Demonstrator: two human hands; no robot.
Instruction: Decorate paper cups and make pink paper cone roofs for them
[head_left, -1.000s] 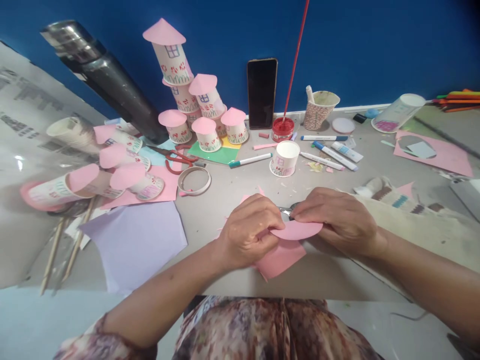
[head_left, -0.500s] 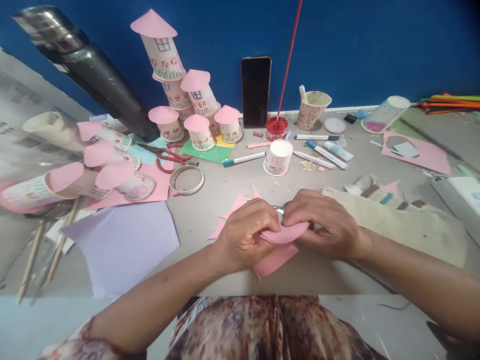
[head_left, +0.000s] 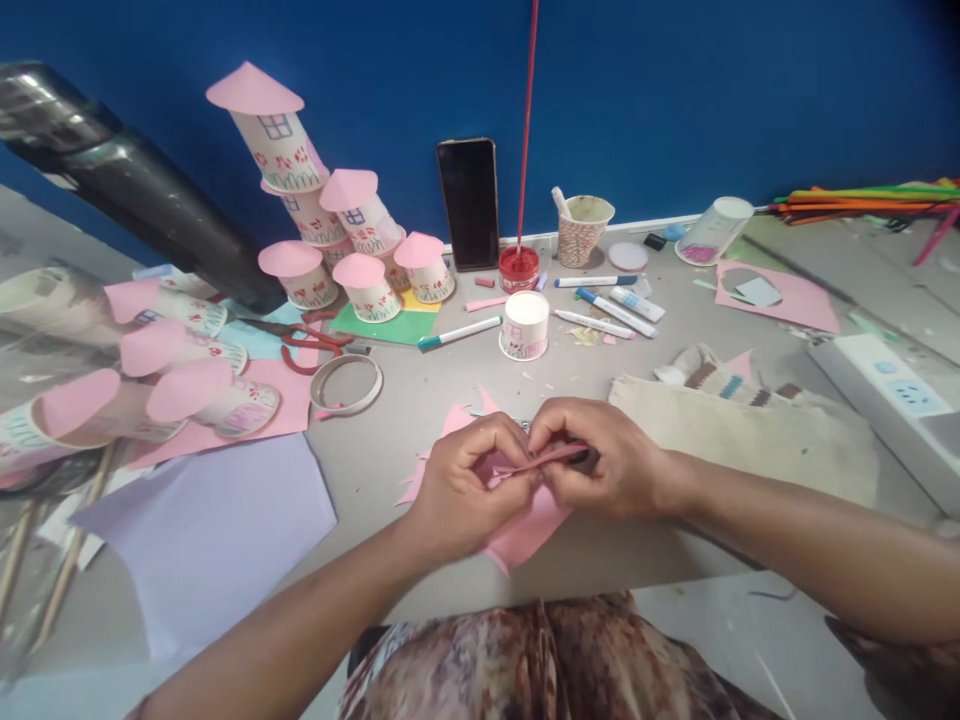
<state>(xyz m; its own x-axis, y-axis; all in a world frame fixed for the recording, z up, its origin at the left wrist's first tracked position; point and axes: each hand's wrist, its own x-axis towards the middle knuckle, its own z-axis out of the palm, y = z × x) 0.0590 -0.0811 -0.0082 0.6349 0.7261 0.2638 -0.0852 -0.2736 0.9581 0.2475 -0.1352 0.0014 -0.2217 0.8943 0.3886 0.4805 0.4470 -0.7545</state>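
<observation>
Both hands meet near the table's front edge over pink paper scraps [head_left: 525,530]. My left hand [head_left: 469,485] and my right hand [head_left: 604,460] pinch a folded pink paper piece [head_left: 544,458] between their fingertips, and it shows edge-on as a thin strip. A bit of metal, maybe scissors, peeks out behind the fingers [head_left: 525,425]. An upturned white paper cup [head_left: 524,324] with drawings stands just beyond the hands.
A stack of cup houses with pink cone roofs [head_left: 330,230] stands at the back left, more lie on their sides [head_left: 165,370] at left. Red scissors [head_left: 307,345], a tape ring [head_left: 346,384], markers [head_left: 611,305], a phone [head_left: 469,203], a red paint pot [head_left: 519,267], lilac paper [head_left: 202,530], a cloth pouch [head_left: 742,430].
The pink paper piece went from lying flat and rounded to folded thin between both hands. The hands drew closer together, and the view swung to the right.
</observation>
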